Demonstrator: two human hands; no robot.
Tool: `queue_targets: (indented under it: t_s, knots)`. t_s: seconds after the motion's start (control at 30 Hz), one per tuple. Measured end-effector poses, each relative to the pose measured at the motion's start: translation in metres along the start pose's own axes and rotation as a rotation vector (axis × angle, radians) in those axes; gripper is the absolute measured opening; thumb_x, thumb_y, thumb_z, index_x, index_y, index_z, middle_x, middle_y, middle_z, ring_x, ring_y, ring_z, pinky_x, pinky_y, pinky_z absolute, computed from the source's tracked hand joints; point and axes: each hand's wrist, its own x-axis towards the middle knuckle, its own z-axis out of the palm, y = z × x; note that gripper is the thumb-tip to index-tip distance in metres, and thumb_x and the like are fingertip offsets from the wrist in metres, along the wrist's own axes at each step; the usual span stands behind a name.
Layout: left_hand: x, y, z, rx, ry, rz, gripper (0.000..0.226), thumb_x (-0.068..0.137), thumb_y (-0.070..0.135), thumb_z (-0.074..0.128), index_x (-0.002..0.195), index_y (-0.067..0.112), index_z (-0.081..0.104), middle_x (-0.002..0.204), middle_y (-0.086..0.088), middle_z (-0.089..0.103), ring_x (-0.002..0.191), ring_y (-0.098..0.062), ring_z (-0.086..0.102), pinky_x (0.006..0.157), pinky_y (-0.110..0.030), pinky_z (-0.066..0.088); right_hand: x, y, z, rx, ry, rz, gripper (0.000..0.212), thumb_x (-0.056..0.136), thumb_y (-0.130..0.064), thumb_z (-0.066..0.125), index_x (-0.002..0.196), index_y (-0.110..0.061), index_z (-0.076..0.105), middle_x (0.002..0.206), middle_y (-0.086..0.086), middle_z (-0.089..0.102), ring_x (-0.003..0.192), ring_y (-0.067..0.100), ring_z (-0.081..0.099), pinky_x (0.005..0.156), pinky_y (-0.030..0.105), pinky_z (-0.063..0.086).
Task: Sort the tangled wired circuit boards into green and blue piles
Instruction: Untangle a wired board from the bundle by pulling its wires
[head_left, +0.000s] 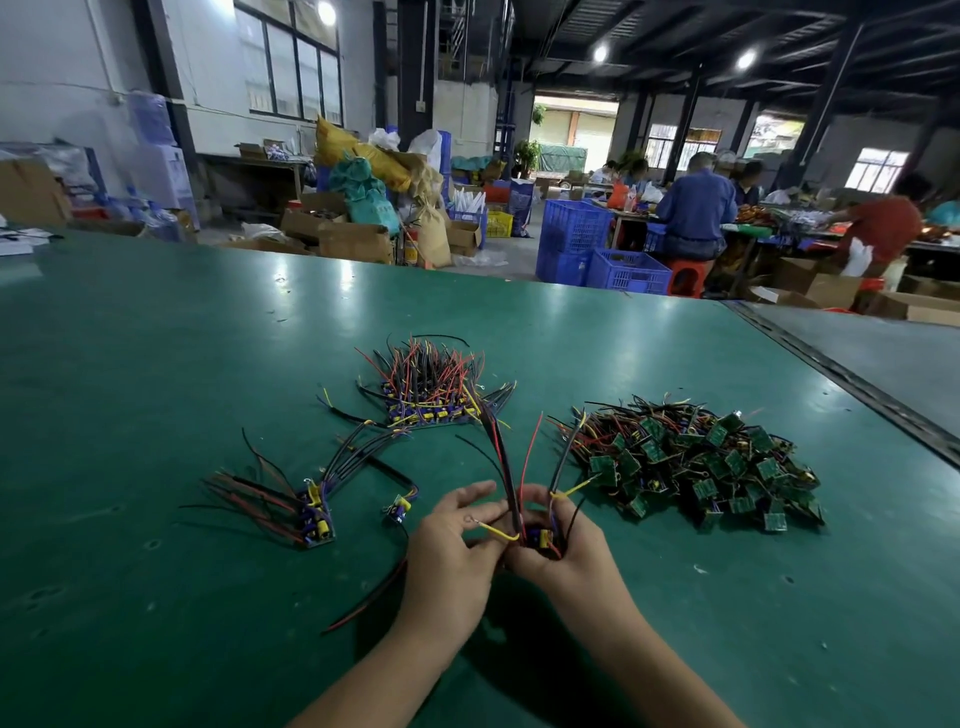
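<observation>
Both hands meet at the table's near centre around a small bunch of wired boards (540, 538) with blue and yellow parts. My right hand (566, 551) grips the bunch from the right, its red and black wires standing upward. My left hand (457, 540) pinches a yellow wire of that bunch. A neat row of blue boards (428, 410) lies behind. The large pile of green boards (696, 467) spreads at the right. A small cluster of blue boards (314, 519) lies at the left, and a single blue board (397, 509) sits beside my left hand.
The green table (156, 389) stretches wide to the left and front. A metal edge strip (852, 379) runs diagonally at the right. Beyond the table are blue crates (597, 249), cardboard boxes and several seated people at another bench.
</observation>
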Motion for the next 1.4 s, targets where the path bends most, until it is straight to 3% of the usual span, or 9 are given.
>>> queue_targets:
  t_s: [0.13, 0.3, 0.5, 0.6, 0.7, 0.9, 1.1, 1.27, 1.4]
  knots:
    - [-0.001, 0.001, 0.000, 0.146, -0.015, 0.129, 0.013, 0.086, 0.015, 0.071, 0.098, 0.016, 0.077, 0.120, 0.022, 0.058, 0.100, 0.014, 0.057, 0.088, -0.009, 0.045, -0.001, 0.004, 0.008, -0.165, 0.065, 0.018, 0.026, 0.080, 0.001, 0.065, 0.095, -0.020, 0.065, 0.085, 0.013, 0.071, 0.075, 0.016, 0.059, 0.078, 0.048, 0.051]
    - [-0.001, 0.004, -0.003, 0.281, -0.097, 0.228, 0.014, 0.086, 0.012, 0.064, 0.082, 0.019, 0.076, 0.110, 0.024, 0.056, 0.095, 0.009, 0.058, 0.085, -0.009, 0.042, 0.001, 0.008, 0.002, -0.288, 0.150, 0.026, 0.008, 0.085, -0.014, 0.070, 0.083, -0.022, 0.070, 0.075, -0.004, 0.072, 0.068, 0.007, 0.063, 0.067, 0.031, 0.049]
    - [0.023, -0.002, -0.036, 0.622, 0.076, 0.235, 0.043, 0.078, -0.005, 0.056, 0.115, 0.017, 0.064, 0.118, 0.003, 0.056, 0.112, -0.018, 0.050, 0.096, -0.033, 0.043, 0.001, 0.008, -0.007, -0.203, 0.277, 0.112, 0.027, 0.090, -0.029, 0.068, 0.072, -0.009, 0.063, 0.059, 0.004, 0.067, 0.053, 0.013, 0.057, 0.056, 0.031, 0.045]
    - [0.034, -0.009, -0.062, 0.781, 0.082, 0.086, 0.061, 0.073, -0.010, 0.056, 0.124, 0.023, 0.057, 0.125, 0.001, 0.051, 0.114, -0.023, 0.043, 0.092, -0.034, 0.040, 0.003, 0.005, -0.008, -0.032, 0.222, 0.162, 0.005, 0.089, -0.014, 0.068, 0.086, -0.011, 0.071, 0.057, 0.001, 0.063, 0.047, 0.008, 0.051, 0.047, 0.018, 0.039]
    - [0.040, -0.018, -0.076, 0.841, -0.097, 0.059, 0.069, 0.071, -0.009, 0.054, 0.129, 0.027, 0.059, 0.130, 0.001, 0.052, 0.119, -0.023, 0.040, 0.103, -0.030, 0.033, 0.003, 0.003, -0.007, 0.032, 0.180, 0.178, 0.012, 0.087, -0.003, 0.068, 0.089, -0.014, 0.072, 0.065, 0.004, 0.064, 0.050, 0.008, 0.051, 0.047, 0.016, 0.040]
    - [0.046, -0.027, -0.083, 0.855, -0.266, 0.082, 0.035, 0.083, 0.024, 0.074, 0.116, 0.031, 0.067, 0.124, 0.011, 0.059, 0.120, -0.012, 0.045, 0.104, -0.026, 0.033, 0.003, 0.005, -0.010, 0.052, 0.210, 0.199, 0.008, 0.093, -0.009, 0.062, 0.090, -0.004, 0.068, 0.057, 0.003, 0.062, 0.053, 0.013, 0.052, 0.049, 0.020, 0.041]
    - [0.044, -0.021, -0.076, 0.683, -0.213, 0.178, 0.026, 0.074, 0.028, 0.082, 0.071, 0.036, 0.058, 0.094, 0.013, 0.057, 0.087, -0.003, 0.054, 0.075, -0.009, 0.035, 0.003, 0.003, -0.011, 0.098, 0.218, 0.234, 0.008, 0.093, -0.011, 0.062, 0.089, -0.011, 0.070, 0.058, 0.004, 0.064, 0.051, 0.010, 0.053, 0.048, 0.019, 0.043]
    - [0.037, -0.006, -0.062, 0.397, -0.076, 0.162, 0.021, 0.071, 0.019, 0.084, 0.069, 0.022, 0.063, 0.098, 0.013, 0.064, 0.081, -0.005, 0.065, 0.072, -0.011, 0.044, 0.003, 0.001, -0.011, 0.133, 0.197, 0.251, 0.008, 0.093, -0.011, 0.063, 0.090, -0.011, 0.070, 0.060, 0.003, 0.064, 0.053, 0.010, 0.058, 0.052, 0.021, 0.045]
    - [0.031, 0.004, -0.053, 0.048, -0.149, 0.043, 0.030, 0.067, -0.013, 0.079, 0.077, 0.011, 0.064, 0.108, 0.007, 0.067, 0.080, -0.010, 0.072, 0.075, -0.016, 0.053, 0.002, 0.000, -0.012, 0.137, 0.181, 0.251, 0.007, 0.092, -0.007, 0.062, 0.090, -0.008, 0.069, 0.061, 0.002, 0.063, 0.053, 0.009, 0.059, 0.050, 0.019, 0.045]
